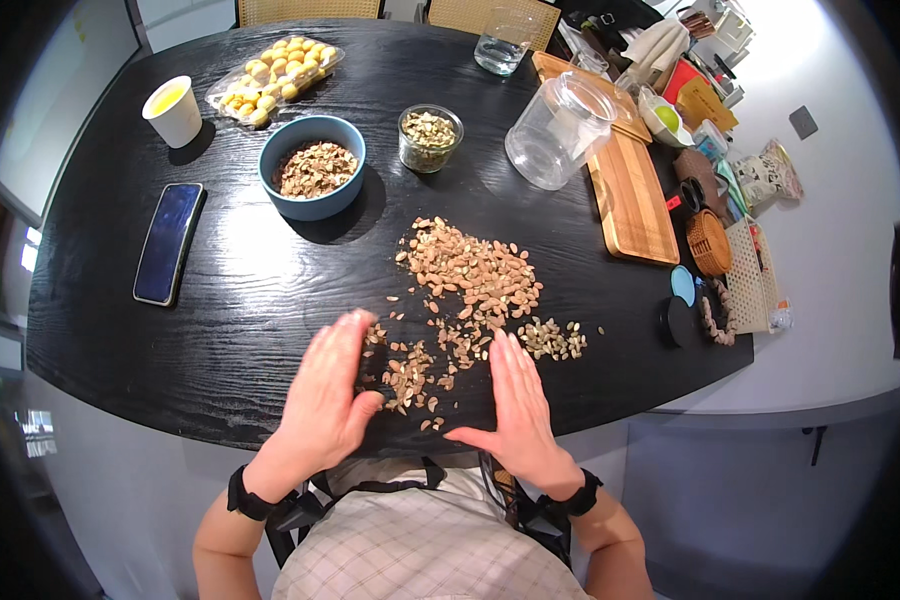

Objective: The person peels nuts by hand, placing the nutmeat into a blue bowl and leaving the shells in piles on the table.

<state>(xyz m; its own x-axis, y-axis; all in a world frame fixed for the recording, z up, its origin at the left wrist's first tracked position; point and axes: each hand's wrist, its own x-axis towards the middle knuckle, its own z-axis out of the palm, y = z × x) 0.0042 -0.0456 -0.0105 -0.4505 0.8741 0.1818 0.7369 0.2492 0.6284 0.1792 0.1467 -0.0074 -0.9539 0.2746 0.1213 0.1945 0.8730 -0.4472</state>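
Observation:
My left hand (pixel 324 392) is open, fingers straight and held together, its edge on the table at the left of some broken brown pieces (pixel 407 378), perhaps shells or chopped nuts. Opposite it, my right hand (pixel 519 406) is also stretched out, thumb pointing inward, beside the same pieces. Beyond my hands lies a larger heap of almonds (pixel 475 268), loosely spread. A small cluster of pale greenish seeds or nuts (pixel 553 340) sits just past my right fingertips. Neither hand grips anything.
Farther back stand a blue bowl (pixel 312 208) of brown pieces, a glass jar (pixel 429 160) of greenish pieces and a see-through plastic jar (pixel 545 140). A phone (pixel 169 244), white cup (pixel 178 128), fruit box (pixel 315 72), water glass (pixel 500 57) and wooden board (pixel 632 200) surround them.

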